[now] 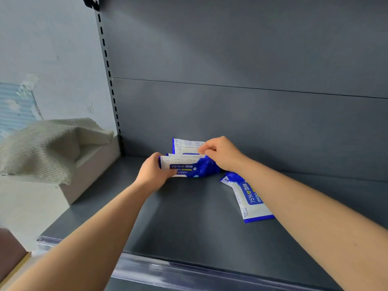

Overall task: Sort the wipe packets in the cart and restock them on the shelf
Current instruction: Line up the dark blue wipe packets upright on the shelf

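Blue and white wipe packets stand on edge near the back of the grey shelf (189, 217). My left hand (152, 171) grips the left end of the front packet (189, 166). My right hand (220, 153) pinches the top right of the packets, where a taller packet (185, 144) leans against the back panel behind the front one. Another wipe packet (249, 198) lies flat on the shelf to the right, partly under my right forearm. The cart is out of view.
The shelf's back panel (252, 112) rises close behind the packets. A slotted upright (109, 74) marks the shelf's left end. Left of it a beige cloth (48, 143) drapes over a pale box (92, 171). A clear price rail (178, 271) runs along the front edge.
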`<action>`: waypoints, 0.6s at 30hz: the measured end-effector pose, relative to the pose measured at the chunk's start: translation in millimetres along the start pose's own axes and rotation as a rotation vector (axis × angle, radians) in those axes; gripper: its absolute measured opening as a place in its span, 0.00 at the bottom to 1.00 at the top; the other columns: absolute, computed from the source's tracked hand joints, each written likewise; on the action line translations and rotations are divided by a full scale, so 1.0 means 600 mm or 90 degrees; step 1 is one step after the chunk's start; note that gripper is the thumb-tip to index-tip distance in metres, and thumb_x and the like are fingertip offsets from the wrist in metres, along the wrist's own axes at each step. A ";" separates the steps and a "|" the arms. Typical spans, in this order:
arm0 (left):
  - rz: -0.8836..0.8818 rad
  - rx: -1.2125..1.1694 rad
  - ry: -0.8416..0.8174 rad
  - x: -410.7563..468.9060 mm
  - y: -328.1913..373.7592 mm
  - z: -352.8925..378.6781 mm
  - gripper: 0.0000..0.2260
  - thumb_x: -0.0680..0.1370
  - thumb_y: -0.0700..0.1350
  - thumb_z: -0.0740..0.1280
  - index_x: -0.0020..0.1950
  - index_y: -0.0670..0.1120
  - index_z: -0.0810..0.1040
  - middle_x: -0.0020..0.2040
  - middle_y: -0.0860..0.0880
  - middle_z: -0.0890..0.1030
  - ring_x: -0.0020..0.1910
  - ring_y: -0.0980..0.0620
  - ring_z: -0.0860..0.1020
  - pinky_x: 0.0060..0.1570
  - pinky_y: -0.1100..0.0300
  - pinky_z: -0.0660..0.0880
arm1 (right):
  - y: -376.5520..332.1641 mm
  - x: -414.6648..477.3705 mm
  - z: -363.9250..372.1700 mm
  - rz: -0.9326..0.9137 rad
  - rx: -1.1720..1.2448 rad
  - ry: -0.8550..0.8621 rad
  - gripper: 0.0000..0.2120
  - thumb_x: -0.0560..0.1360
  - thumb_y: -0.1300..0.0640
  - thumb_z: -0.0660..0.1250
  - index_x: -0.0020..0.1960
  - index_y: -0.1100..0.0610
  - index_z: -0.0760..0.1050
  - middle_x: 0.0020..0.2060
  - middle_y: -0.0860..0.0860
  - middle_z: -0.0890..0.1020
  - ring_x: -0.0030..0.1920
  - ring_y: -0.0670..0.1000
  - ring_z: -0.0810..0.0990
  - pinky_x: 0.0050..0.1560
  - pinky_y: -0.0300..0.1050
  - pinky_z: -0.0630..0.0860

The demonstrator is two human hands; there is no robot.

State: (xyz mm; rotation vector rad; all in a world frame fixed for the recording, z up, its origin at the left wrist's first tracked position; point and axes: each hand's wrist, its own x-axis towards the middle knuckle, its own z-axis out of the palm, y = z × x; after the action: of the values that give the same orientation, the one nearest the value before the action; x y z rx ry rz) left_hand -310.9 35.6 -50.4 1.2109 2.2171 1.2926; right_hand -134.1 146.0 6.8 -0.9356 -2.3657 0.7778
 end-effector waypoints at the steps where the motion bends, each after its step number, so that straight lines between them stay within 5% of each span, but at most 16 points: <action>1: 0.000 0.000 -0.004 0.003 0.000 0.003 0.15 0.70 0.45 0.75 0.51 0.45 0.74 0.45 0.51 0.79 0.43 0.51 0.76 0.37 0.60 0.69 | 0.004 -0.001 -0.004 0.006 -0.009 0.026 0.13 0.77 0.66 0.60 0.54 0.59 0.82 0.52 0.52 0.84 0.54 0.50 0.80 0.60 0.44 0.74; 5: 0.017 0.015 -0.019 0.018 0.008 0.008 0.16 0.71 0.49 0.74 0.55 0.47 0.75 0.49 0.53 0.80 0.46 0.52 0.78 0.41 0.59 0.70 | 0.033 -0.030 -0.045 0.095 -0.116 0.071 0.16 0.75 0.59 0.65 0.63 0.56 0.75 0.58 0.53 0.80 0.57 0.51 0.78 0.59 0.45 0.74; 8: 0.023 0.056 -0.040 0.025 0.017 0.016 0.13 0.71 0.50 0.73 0.50 0.48 0.74 0.46 0.53 0.79 0.42 0.51 0.77 0.36 0.58 0.69 | 0.050 -0.070 -0.077 0.268 -0.223 -0.045 0.36 0.71 0.48 0.71 0.74 0.56 0.61 0.70 0.53 0.69 0.66 0.52 0.72 0.62 0.45 0.71; 11: 0.025 0.097 -0.038 0.029 0.018 0.026 0.15 0.71 0.53 0.72 0.52 0.48 0.74 0.47 0.52 0.79 0.43 0.50 0.77 0.38 0.57 0.70 | 0.056 -0.104 -0.091 0.382 -0.277 -0.148 0.45 0.66 0.44 0.76 0.74 0.57 0.58 0.69 0.52 0.70 0.64 0.52 0.73 0.63 0.48 0.71; 14: 0.021 0.098 -0.025 0.026 0.014 0.031 0.21 0.71 0.55 0.72 0.56 0.47 0.70 0.48 0.53 0.77 0.45 0.49 0.75 0.41 0.56 0.70 | 0.070 -0.117 -0.086 0.411 -0.208 -0.121 0.41 0.63 0.47 0.79 0.69 0.59 0.64 0.62 0.51 0.77 0.53 0.51 0.79 0.54 0.46 0.76; 18: 0.037 0.088 0.055 0.018 0.013 0.031 0.25 0.67 0.54 0.76 0.52 0.45 0.65 0.47 0.51 0.72 0.44 0.47 0.73 0.40 0.55 0.67 | 0.076 -0.125 -0.094 0.423 -0.071 -0.037 0.19 0.63 0.55 0.80 0.48 0.62 0.76 0.41 0.55 0.85 0.36 0.52 0.83 0.33 0.41 0.77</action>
State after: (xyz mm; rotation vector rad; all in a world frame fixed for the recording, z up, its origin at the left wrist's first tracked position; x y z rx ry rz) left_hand -301.8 56.3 -52.6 1.3001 2.3848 1.2522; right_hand -30.2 137.5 1.6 -1.8112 -2.1594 0.9166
